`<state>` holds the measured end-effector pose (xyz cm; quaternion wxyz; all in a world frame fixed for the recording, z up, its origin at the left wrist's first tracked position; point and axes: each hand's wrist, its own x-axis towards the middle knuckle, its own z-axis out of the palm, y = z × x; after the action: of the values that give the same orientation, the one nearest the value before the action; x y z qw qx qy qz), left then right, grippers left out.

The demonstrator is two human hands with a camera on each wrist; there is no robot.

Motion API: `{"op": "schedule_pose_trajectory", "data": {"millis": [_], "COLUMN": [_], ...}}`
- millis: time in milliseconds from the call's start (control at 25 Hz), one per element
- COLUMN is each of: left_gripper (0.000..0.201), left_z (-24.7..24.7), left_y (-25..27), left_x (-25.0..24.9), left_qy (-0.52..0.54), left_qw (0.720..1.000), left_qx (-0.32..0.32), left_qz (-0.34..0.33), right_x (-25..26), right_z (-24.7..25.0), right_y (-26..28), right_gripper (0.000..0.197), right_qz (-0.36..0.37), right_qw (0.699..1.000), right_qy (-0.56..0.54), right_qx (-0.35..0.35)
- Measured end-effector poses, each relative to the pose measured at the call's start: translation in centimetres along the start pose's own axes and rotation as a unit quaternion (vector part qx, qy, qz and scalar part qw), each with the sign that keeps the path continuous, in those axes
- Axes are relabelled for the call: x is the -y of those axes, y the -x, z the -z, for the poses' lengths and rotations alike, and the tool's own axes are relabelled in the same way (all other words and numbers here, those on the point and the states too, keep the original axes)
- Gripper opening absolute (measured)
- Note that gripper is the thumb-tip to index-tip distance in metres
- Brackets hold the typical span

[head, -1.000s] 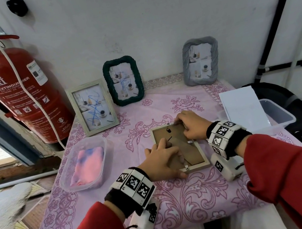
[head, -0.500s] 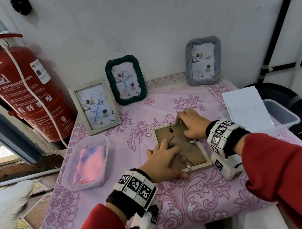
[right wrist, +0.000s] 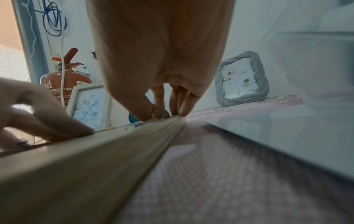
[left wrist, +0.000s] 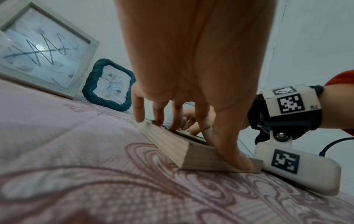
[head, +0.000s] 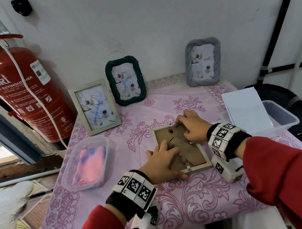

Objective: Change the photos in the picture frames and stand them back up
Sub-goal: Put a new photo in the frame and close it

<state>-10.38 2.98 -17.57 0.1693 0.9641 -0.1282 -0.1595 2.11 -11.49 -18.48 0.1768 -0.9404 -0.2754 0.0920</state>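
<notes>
Pale wooden picture frame [head: 181,148] face-down mid-worktop, brown backing up, long axis running from near edge toward wall. Left hand [head: 164,163] pressing near-left corner, fingers spread flat; right hand [head: 194,128] nearer far edge, fingertips [right wrist: 162,112] pinching metal tab there. Floral pink cloth [head: 191,198] beneath.

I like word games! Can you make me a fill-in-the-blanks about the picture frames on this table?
1. The wooden frame under both hands lies face ____.
2. ____ frames stand upright near the wall.
3. The pink cloth sits in a clear plastic ____.
4. The fire extinguisher is ____.

Missing words: down; three; tub; red
</notes>
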Motion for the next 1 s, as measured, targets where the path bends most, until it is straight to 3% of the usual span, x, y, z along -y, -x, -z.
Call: {"op": "schedule_pose_trajectory", "data": {"millis": [440,560,680,800,880,1000], "left_gripper": [0.05,0.051,0.043,0.039,0.044,0.057], "left_z": [0.0,0.4,1.0,0.9,0.5,-0.5], "left_y": [0.0,0.3,0.6,0.4,0.3,0.2], "left_x": [0.1,0.8,2.0,3.1,3.6,3.8], "left_qy": [0.008,0.08,0.202,0.238,0.25,0.172], "left_qw": [1.0,0.996,0.971,0.935,0.93,0.953], "left_qx": [-0.01,-0.027,-0.128,-0.249,-0.233,-0.156], "left_qz": [0.011,0.012,0.029,0.087,0.136,0.196], "right_x": [0.2,-0.1,-0.1,0.3,0.7,0.9], "right_z": [0.4,1.3,2.1,2.1,1.7,1.1], "right_y": [0.8,1.7,3.0,4.5,5.0,5.1], "right_gripper": [0.052,0.052,0.044,0.031,0.028,0.027], "right_qz": [0.0,0.016,0.042,0.067,0.072,0.066], "right_qw": [0.999,0.998,0.997,0.993,0.993,0.992], "right_qy": [0.007,-0.024,-0.07,-0.099,-0.098,-0.103], "right_qx": [0.032,0.053,-0.002,-0.024,-0.005,0.014]}}
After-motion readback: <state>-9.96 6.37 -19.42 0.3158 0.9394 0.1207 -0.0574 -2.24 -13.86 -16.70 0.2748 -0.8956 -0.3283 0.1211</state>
